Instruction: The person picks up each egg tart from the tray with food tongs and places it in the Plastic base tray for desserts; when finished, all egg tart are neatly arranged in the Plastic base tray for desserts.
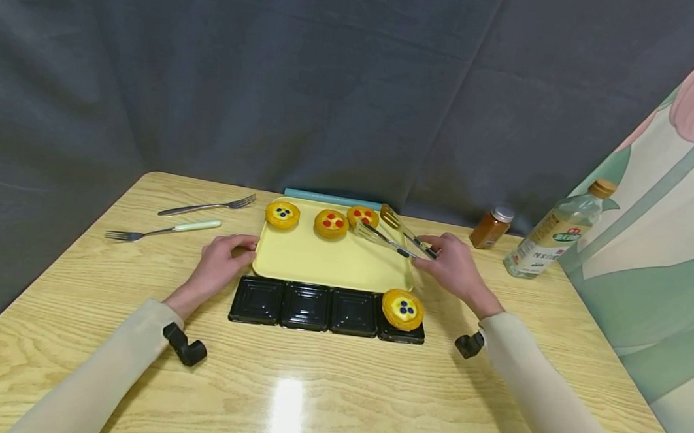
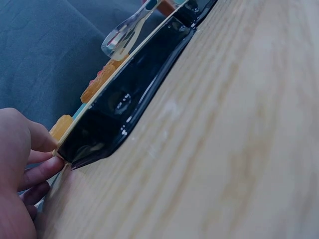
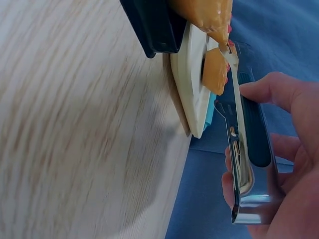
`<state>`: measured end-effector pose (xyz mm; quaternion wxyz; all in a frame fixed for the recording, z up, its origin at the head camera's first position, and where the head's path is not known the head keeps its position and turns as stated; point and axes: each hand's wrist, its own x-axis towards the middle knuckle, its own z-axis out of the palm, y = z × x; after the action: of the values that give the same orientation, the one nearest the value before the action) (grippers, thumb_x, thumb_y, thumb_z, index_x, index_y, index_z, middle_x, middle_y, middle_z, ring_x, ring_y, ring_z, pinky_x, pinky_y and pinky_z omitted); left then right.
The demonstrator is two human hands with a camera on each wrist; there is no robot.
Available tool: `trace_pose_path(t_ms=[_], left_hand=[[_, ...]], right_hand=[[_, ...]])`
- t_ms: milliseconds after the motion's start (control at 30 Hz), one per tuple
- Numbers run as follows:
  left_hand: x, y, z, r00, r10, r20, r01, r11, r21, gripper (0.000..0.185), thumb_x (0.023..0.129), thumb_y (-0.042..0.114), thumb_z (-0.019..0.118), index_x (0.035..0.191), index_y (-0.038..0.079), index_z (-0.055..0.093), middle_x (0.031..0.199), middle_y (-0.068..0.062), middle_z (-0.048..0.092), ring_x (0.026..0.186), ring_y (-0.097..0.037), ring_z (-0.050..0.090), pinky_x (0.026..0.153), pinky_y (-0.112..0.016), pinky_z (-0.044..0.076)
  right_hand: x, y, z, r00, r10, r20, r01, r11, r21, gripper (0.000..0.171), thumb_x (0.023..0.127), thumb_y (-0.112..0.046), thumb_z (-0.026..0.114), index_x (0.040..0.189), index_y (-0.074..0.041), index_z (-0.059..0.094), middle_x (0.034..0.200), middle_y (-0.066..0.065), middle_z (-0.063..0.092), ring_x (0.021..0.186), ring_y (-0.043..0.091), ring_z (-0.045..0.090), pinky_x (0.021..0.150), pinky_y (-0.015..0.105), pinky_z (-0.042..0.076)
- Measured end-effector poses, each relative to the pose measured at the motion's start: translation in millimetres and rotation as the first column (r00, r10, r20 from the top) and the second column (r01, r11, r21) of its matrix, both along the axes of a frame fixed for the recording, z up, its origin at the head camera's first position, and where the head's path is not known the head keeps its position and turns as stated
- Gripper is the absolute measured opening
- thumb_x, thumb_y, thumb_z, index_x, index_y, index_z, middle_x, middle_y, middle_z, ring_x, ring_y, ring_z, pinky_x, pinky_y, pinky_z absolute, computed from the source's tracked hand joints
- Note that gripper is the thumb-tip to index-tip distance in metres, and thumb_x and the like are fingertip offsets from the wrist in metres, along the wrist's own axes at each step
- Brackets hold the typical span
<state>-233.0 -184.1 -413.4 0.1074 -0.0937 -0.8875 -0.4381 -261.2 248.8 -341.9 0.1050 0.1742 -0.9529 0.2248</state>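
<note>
A yellow tray (image 1: 321,261) carries three tarts at its far edge: a blueberry tart (image 1: 282,214) and two red-berry tarts (image 1: 331,223) (image 1: 363,215). My right hand (image 1: 442,255) grips metal tongs (image 1: 394,233), whose open tips lie at the right red-berry tart; one blade touches that tart (image 3: 215,72) in the right wrist view. My left hand (image 1: 233,253) holds the tray's left edge, fingertips at its corner (image 2: 60,158). In front lies a black four-cell tray (image 1: 304,306) with a blueberry tart (image 1: 403,309) in its rightmost cell.
Two forks (image 1: 206,206) (image 1: 163,231) lie at the far left of the wooden table. A spice jar (image 1: 490,227) and an oil bottle (image 1: 558,237) stand at the right. A teal strip (image 1: 330,198) lies behind the tray, before a dark curtain.
</note>
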Motion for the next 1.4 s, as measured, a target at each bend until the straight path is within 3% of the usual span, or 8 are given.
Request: trace_pose_path(t_ms=[700, 1400], left_hand=[[-0.6, -1.2, -2.9, 1.0, 0.003, -0.001, -0.003, 1.0, -0.001, 0.036, 0.096, 0.011, 0.064, 0.13, -0.003, 0.065, 0.115, -0.017, 0.07, 0.124, -0.04, 0.051, 0.103, -0.061, 0.021], [0.4, -0.1, -2.5, 1.0, 0.004, -0.008, -0.004, 1.0, 0.001, 0.037, 0.096, 0.01, 0.063, 0.13, -0.004, 0.064, 0.115, -0.018, 0.069, 0.121, -0.041, 0.051, 0.102, -0.061, 0.021]], right_hand=[[-3.5, -7.8, -0.7, 0.999, 0.045, 0.001, -0.045, 0.999, 0.011, 0.04, 0.089, -0.009, 0.075, 0.124, 0.008, 0.067, 0.09, 0.018, 0.057, 0.076, 0.028, 0.05, 0.067, 0.038, 0.04], [4.5, -3.0, -4.5, 0.998, 0.047, -0.048, -0.048, 0.999, -0.013, 0.04, 0.086, -0.006, 0.076, 0.122, 0.007, 0.069, 0.084, 0.016, 0.054, 0.071, 0.026, 0.045, 0.064, 0.037, 0.036]])
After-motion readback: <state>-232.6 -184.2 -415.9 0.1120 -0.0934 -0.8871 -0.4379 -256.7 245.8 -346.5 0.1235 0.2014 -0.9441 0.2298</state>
